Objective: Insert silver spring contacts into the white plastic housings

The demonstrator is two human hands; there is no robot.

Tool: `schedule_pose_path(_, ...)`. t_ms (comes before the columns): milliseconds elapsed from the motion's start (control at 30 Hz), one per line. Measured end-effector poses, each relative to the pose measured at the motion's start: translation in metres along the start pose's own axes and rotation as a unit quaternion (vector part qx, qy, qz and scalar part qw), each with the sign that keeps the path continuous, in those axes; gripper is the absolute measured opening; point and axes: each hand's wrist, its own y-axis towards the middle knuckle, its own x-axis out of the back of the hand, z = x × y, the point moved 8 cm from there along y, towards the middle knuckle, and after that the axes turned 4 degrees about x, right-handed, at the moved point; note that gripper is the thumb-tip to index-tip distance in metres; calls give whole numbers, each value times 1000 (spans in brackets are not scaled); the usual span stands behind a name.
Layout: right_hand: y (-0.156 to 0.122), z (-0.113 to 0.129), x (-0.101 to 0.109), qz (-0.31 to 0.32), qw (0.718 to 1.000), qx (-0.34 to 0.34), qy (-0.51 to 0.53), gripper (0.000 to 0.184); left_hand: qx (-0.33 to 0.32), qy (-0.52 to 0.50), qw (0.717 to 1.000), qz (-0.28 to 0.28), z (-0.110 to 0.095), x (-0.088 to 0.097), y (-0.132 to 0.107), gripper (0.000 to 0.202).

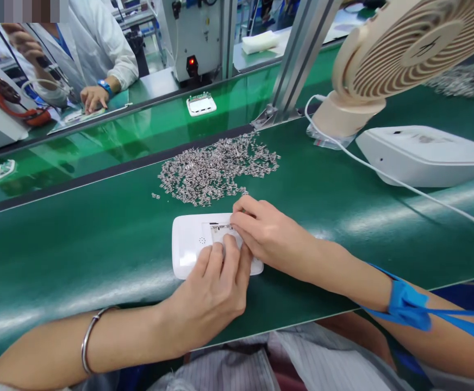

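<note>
A white plastic housing [187, 244] with rounded corners lies on the green mat, its rectangular recess and small cluster of speaker holes facing up. My left hand [216, 288] reaches over its near edge, fingers bent and pressed together, fingertips at the recess. At the recess's right edge, my right hand [261, 225] is closed in a pinch; whatever sits between its fingertips is hidden. Small metal pieces show along the recess's far edge. Just beyond the housing spreads a pile of small metal spring contacts [212, 171].
A beige fan [349, 108] stands at the right beside a large white plastic shell [432, 152], with a white cable [400, 182] crossing in front. Another white housing [201, 106] lies on the strip beyond the divider. A co-worker's hand [94, 99] is at the upper left.
</note>
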Motion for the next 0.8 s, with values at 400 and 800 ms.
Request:
schedule_pose_path(400, -14, -14, 14, -113, 980, -89, 135, 20, 31, -1, 999, -16, 2, -3, 1, 47)
schedule_pose_path(800, -23, 0, 11, -75, 994, -51, 66, 26, 36, 8, 999, -22, 2, -2, 1, 46)
